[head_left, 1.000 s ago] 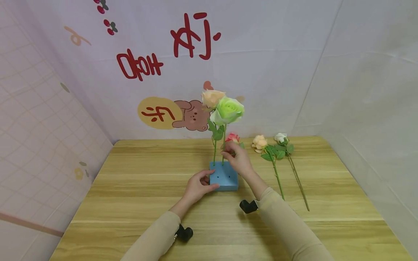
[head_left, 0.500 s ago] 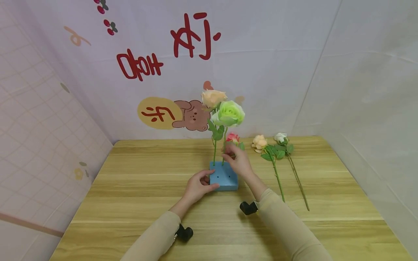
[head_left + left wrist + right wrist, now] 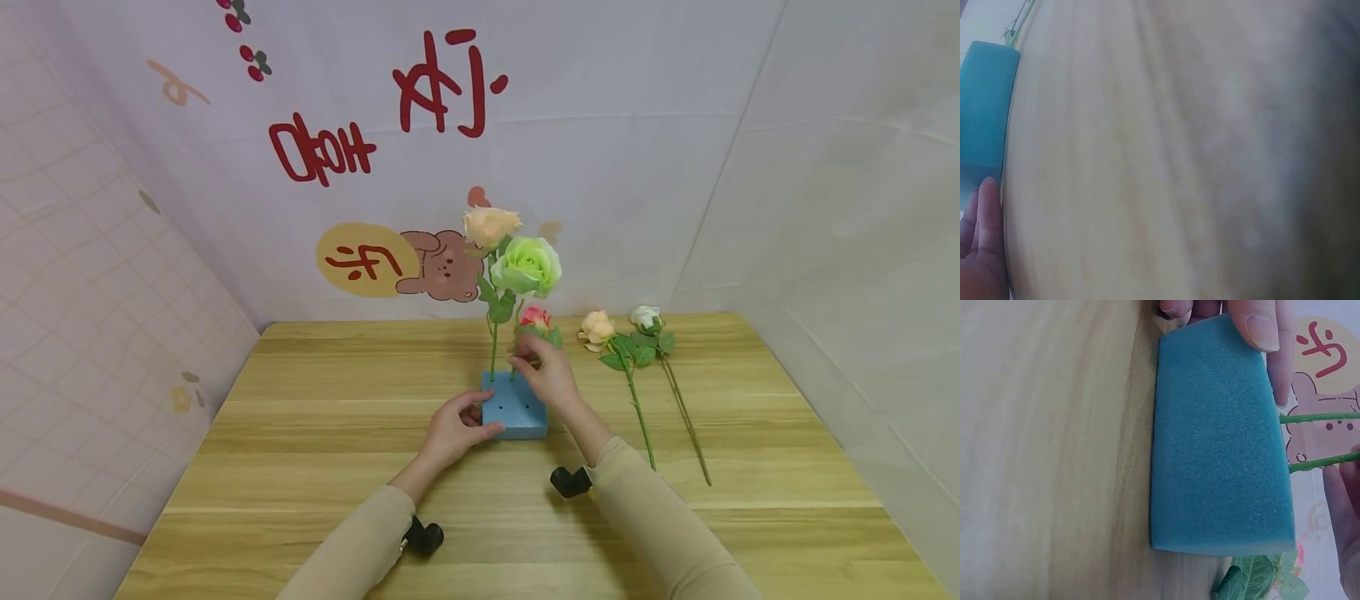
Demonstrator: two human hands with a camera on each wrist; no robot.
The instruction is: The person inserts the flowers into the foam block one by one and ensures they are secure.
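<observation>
A light-blue foam block (image 3: pixel 516 422) stands on the table, with small holes in its top. My left hand (image 3: pixel 453 429) grips its left side; in the right wrist view, thumb and fingers lie over the block's edge (image 3: pixel 1222 437). My right hand (image 3: pixel 551 373) pinches the lower stem of a green rose (image 3: pixel 529 267), whose stem end sits in a back hole. Beside it, a peach rose (image 3: pixel 491 227) stands upright in the back left hole. In the left wrist view, only part of the left hand (image 3: pixel 982 250) shows against the block.
A pink rose (image 3: pixel 536 317) lies behind my right hand, partly hidden. Farther right on the wooden table (image 3: pixel 337 375) lie another peach rose (image 3: pixel 597 327) and a white rose (image 3: pixel 646 317) with long stems. A printed cloth (image 3: pixel 600 150) hangs behind.
The green rose's bloom has sunk slightly and turned more toward the front, its stem leaning a little more to the right. My left hand and the foam block stay put.
</observation>
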